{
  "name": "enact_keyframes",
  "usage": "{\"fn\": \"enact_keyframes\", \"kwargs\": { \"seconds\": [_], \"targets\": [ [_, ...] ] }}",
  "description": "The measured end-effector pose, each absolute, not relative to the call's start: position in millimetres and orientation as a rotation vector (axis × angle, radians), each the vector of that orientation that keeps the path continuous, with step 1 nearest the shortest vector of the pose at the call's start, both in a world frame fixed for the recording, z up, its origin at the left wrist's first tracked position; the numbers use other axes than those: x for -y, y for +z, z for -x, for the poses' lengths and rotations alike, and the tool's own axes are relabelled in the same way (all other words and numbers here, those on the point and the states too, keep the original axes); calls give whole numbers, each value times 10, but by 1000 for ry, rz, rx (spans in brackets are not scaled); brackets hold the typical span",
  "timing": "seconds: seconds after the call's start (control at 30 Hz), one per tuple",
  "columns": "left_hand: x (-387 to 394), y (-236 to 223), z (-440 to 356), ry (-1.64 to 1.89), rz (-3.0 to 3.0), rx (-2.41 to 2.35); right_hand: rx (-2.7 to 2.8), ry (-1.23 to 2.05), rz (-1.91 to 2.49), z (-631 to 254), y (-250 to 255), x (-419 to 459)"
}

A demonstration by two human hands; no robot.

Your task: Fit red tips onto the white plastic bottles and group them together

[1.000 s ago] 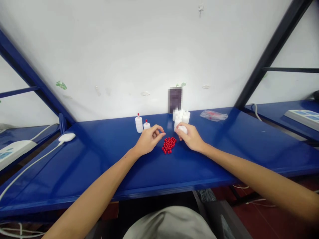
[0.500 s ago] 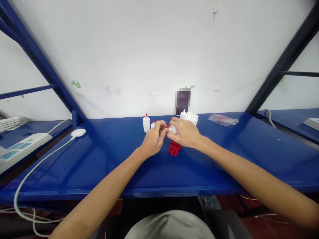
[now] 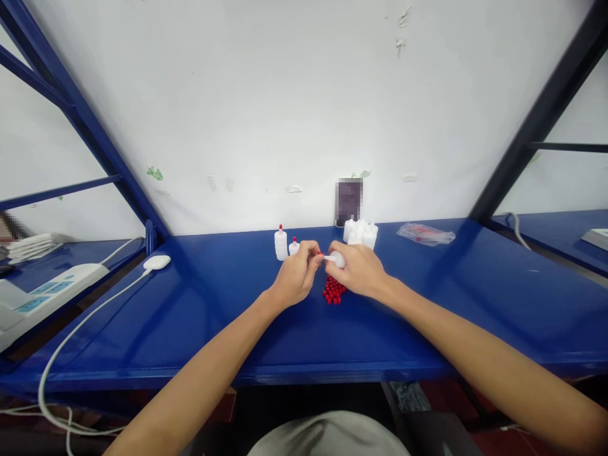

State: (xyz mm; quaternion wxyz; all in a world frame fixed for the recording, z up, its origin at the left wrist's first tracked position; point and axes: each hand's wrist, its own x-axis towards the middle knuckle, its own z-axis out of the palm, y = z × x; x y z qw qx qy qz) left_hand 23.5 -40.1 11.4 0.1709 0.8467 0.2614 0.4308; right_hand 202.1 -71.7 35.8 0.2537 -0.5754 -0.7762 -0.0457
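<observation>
Fingers wrapped round a white squeeze bottle (image 3: 337,259), my right hand (image 3: 360,268) keeps it tilted with its nozzle pointing left. My left hand (image 3: 298,273) pinches a small red cap (image 3: 321,254) at the nozzle's tip; whether the cap sits on the tip I cannot tell. Below the hands lies a pile of red caps (image 3: 334,292), partly covered by my right hand. Just behind my left hand stand two upright white bottles with red caps, a taller-looking bottle (image 3: 280,244) and a partly hidden bottle (image 3: 294,247). Several white bottles (image 3: 361,232) without red caps cluster behind my right hand.
A dark tablet-like device (image 3: 349,201) leans on the wall behind the blue table (image 3: 209,316). A clear plastic bag (image 3: 426,234) with something red lies at the back right. On the left are a white puck on a cable (image 3: 156,262) and a power strip (image 3: 52,297).
My right hand and the bottle have shifted slightly right of my left fingers, so more of the nozzle shows. The whole view has tilted upward a little.
</observation>
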Motion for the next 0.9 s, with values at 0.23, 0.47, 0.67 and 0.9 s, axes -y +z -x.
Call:
{"fn": "enact_keyframes", "kwargs": {
  "seconds": [0.23, 0.47, 0.67, 0.9],
  "targets": [
    [403, 142, -209, 1105, -2441, -661, 2122, -65, 1535, -2012, 326, 743],
    [429, 164, -210, 1016, -2541, -675, 2169, 45, 1394, -2097, 333, 735],
    [448, 160, -206, 1005, -2658, -694, 2191, 146, 1263, -2132, 303, 708],
    [452, 153, -211, 973, -2629, -697, 2212, 288, 1241, -2067, 352, 726]
  ]
}}
